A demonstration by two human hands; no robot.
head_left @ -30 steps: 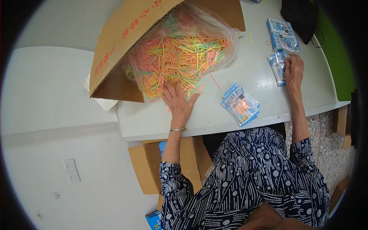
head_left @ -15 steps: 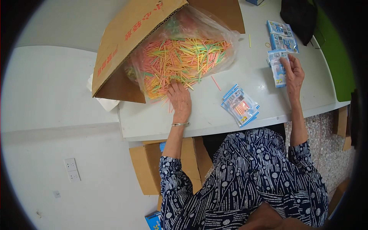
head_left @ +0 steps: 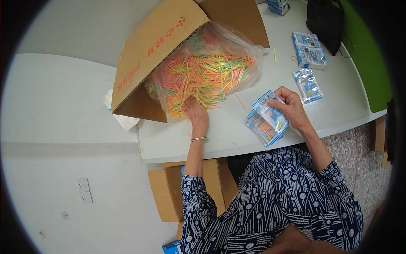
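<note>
Pink, yellow, green sticks (head_left: 207, 76), blue-striped packets (head_left: 275, 117), brown carton (head_left: 148, 55)

Navy top (head_left: 292, 207), white dots and streaks; matching sleeves (head_left: 198, 203); silvery bangle (head_left: 198, 138), left wrist (head_left: 199, 132).

Sticks (head_left: 211, 76) in bag (head_left: 254, 76), packets (head_left: 308, 86) rightward on table (head_left: 224, 137)

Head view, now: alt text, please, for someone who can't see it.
A person's right hand pinches a blue-and-white packet over another packet on a pale table, while the left hand touches a heap of pastel sticks in a clear bag at an open carton. More packets lie to the right.
</note>
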